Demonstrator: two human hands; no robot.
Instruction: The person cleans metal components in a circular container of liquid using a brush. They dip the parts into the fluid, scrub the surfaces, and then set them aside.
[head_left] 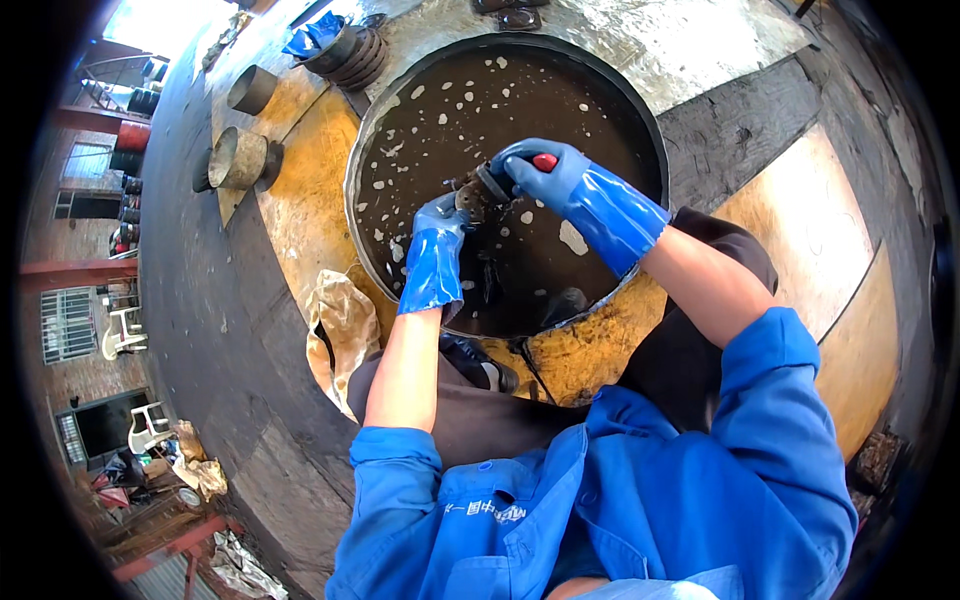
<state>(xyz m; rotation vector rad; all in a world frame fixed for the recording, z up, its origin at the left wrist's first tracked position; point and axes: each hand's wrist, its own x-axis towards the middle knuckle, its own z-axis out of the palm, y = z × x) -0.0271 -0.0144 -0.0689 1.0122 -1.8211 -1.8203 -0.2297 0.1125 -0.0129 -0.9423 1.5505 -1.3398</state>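
From the head camera, a wide round black basin point(640, 130) of dark liquid flecked with white foam sits on the wet floor. Over its middle, the left hand point(440, 225) in a blue rubber glove pinches a small dark metal part point(470, 192). The right hand point(545, 170), gloved alike, is closed around a red-handled brush point(543, 161) touching that part. Left of the basin stand grey metal cylinders point(240, 157), and a crumpled tan cloth point(345, 325) lies at its near-left rim.
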